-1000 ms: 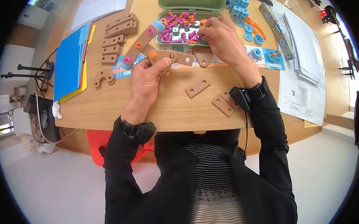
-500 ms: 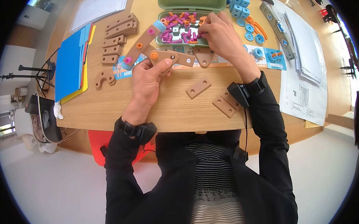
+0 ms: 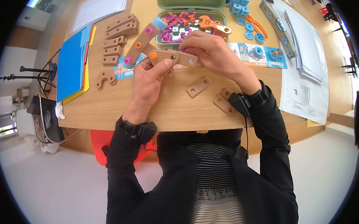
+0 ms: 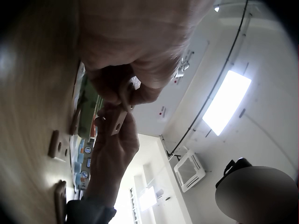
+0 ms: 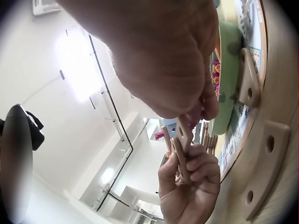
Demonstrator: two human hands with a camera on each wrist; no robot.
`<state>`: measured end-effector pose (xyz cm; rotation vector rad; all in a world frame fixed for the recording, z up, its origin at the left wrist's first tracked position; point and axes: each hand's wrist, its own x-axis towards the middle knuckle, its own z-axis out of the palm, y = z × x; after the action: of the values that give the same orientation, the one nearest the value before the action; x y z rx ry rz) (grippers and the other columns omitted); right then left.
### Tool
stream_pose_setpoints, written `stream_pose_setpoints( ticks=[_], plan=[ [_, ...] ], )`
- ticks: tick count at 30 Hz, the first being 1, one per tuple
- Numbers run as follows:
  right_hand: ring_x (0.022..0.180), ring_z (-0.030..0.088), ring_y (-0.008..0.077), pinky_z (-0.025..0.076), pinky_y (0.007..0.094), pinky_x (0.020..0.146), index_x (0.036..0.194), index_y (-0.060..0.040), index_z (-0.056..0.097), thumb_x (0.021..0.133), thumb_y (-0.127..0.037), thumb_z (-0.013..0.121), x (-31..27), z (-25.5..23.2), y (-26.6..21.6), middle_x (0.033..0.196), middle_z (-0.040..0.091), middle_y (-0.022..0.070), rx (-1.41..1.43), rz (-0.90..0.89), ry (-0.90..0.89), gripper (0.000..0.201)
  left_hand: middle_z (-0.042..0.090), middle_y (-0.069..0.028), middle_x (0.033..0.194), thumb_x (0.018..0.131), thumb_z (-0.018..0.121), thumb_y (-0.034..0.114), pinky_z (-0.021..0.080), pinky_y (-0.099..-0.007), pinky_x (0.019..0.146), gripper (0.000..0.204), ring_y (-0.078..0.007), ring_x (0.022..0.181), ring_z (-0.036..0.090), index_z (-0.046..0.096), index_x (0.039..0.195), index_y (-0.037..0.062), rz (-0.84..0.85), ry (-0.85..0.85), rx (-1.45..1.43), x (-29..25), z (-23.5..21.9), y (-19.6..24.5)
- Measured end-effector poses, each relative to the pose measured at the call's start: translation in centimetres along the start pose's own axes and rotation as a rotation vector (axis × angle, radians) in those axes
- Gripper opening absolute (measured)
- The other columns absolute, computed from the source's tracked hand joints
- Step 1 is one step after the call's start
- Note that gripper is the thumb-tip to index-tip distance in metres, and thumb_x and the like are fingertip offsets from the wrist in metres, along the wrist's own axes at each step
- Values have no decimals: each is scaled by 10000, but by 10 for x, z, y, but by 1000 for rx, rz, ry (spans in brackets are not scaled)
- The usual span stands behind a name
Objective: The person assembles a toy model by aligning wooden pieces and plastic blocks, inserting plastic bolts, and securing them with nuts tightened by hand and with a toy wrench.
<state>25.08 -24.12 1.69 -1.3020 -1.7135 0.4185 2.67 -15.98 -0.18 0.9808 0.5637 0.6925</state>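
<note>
My left hand [image 3: 146, 85] pinches a brown strip [image 3: 162, 56] with an orange bolt head [image 3: 153, 55] in one end and an uncovered hole in the other. It joins a longer brown assembly with a blue end [image 3: 159, 24] and several purple and orange heads. Close to the right end of a second strip [image 3: 188, 59], my right hand [image 3: 217, 55] pinches a small purple piece [image 5: 193, 122], mostly hidden by the fingers. In the right wrist view this piece is at the strip's edge; contact is unclear.
Behind the hands stands a green box [image 3: 165, 43] of purple and orange bolts, an orange wrench [image 3: 206, 23] on top. Brown strips [image 3: 198, 86] lie in front; more are stacked at left. Blue blocks [image 3: 240, 11], rings and papers [image 3: 303, 90] lie at right.
My right hand has left the green box and come down and left to the strips, a purple piece in its fingers. The orange wrench is now uncovered. My left hand has hardly moved.
</note>
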Motion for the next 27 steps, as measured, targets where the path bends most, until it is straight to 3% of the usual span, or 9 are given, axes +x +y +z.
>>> stream_pose_setpoints(
  ticks=[4, 12, 25, 27],
  plan=[
    [951, 709, 302, 564, 377, 830, 1119, -13, 731, 983, -17, 686, 0, 2, 1, 1014, 708, 121, 100, 25, -27, 144, 759, -77, 1046, 959, 769, 66, 525, -308, 787, 193, -143, 880, 671, 716, 1123, -19, 13, -51, -22, 0, 1, 2],
    [972, 732, 143, 590, 293, 896, 1155, 4, 754, 981, 19, 689, 0, 2, 1, 1047, 781, 67, 380, 249, -76, 186, 760, -82, 1056, 958, 764, 64, 534, -308, 785, 223, -142, 869, 672, 718, 1158, -26, 8, -98, -1, -2, 0, 4],
    [967, 723, 120, 589, 270, 890, 1147, 18, 775, 987, 17, 696, 0, 4, 4, 1039, 787, 56, 529, 200, -64, 178, 755, -79, 1051, 947, 782, 108, 550, -309, 756, 253, -153, 845, 686, 709, 1157, -12, -65, -102, 2, -2, -2, 4],
    [965, 719, 119, 584, 266, 882, 1169, 15, 771, 999, 5, 690, 1, 3, -3, 1039, 786, 47, 545, 265, -15, 188, 754, -75, 1046, 947, 782, 113, 550, -309, 755, 254, -153, 843, 685, 710, 1157, -10, -59, -101, -1, -3, 0, 5]
  ],
)
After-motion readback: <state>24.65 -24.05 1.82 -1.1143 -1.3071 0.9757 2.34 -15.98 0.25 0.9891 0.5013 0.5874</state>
